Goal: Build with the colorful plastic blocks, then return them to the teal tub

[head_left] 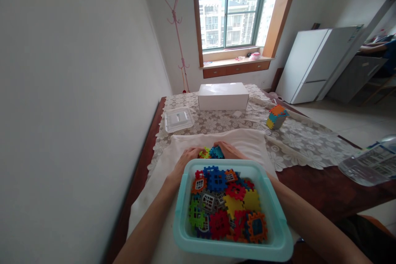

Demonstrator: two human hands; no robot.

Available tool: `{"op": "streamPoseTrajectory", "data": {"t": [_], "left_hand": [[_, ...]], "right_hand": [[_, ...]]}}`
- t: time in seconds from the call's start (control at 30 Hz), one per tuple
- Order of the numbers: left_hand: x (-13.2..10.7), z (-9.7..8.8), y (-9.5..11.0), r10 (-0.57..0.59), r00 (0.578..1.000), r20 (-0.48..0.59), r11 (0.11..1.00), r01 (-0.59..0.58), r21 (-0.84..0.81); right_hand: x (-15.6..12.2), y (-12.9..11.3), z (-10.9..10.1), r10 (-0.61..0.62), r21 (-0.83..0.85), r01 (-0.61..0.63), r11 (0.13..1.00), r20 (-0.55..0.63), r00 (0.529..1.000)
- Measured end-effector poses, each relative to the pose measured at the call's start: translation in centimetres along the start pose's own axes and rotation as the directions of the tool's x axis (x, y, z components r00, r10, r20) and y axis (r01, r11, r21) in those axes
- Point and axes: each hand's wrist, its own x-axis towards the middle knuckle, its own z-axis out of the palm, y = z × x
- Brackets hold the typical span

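Note:
Just past the far rim of a light teal plastic bin [179, 222], both my hands are at small interlocking building pieces on the white cloth. My left hand [188, 157] has its fingers closed on a yellow-green interlocking piece [204, 153]. My right hand [230, 150] grips a blue interlocking piece [217, 152] right beside it. The bin's edge hides the lower part of both pieces, so I cannot tell whether they are joined. Inside the bin lies a jumble of notched plastic pieces [234, 206], red, yellow, blue, orange, green and grey.
A white box [223, 98] stands at the table's far end, with a clear plastic lid [178, 119] left of it. To the right sits an assembled multicoloured block [276, 116]. A large clear plastic container [368, 165] is at the right edge. A wall runs along the left.

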Motion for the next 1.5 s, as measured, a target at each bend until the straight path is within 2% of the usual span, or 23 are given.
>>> {"op": "streamPoseTrajectory", "data": {"t": [0.13,0.23,0.4,0.57,0.83,1.0,1.17,1.27,1.5], "left_hand": [[0.1,-0.1,0.3,-0.021,1.0,-0.007,0.999,0.021,0.024],[0.1,-0.1,0.2,-0.005,1.0,-0.015,1.0,0.005,-0.002],[0.1,-0.2,0.3,-0.035,0.999,-0.033,0.999,0.034,-0.036],[-0.2,-0.4,0.7,-0.003,1.0,-0.01,0.999,0.003,-0.042],[-0.1,0.3,-0.7,-0.029,0.999,-0.026,1.0,0.029,0.007],[-0.1,0.2,-0.4,-0.042,0.999,-0.029,0.999,0.042,0.009],[-0.5,0.2,-0.2,-0.04,0.998,-0.052,0.997,0.037,-0.062],[-0.4,0.4,-0.8,-0.046,0.999,-0.026,0.997,0.044,-0.055],[0.6,1.8,-3.5,-0.054,0.998,-0.012,0.998,0.054,-0.025]], "right_hand": [[-0.1,-0.3,-0.1,-0.081,0.01,0.08,0.997,0.07,0.994],[0.2,-0.6,-0.1,-0.09,-0.03,0.094,0.995,0.105,0.99],[0.4,-0.7,-0.3,-0.07,-0.062,0.075,0.995,0.081,0.994],[0.3,-0.8,-0.3,-0.149,-0.052,0.155,0.987,0.104,0.983],[0.4,-0.8,-0.4,-0.139,-0.055,0.146,0.988,0.125,0.982],[0.6,-0.5,-0.4,-0.131,-0.13,0.147,0.981,0.121,0.984],[1.2,0.8,0.0,-0.219,-0.124,0.24,0.963,0.162,0.962],[1.2,1.2,0.2,-0.255,-0.104,0.275,0.956,0.169,0.952],[1.5,0.9,0.8,-0.252,-0.153,0.285,0.946,0.204,0.946]]}}
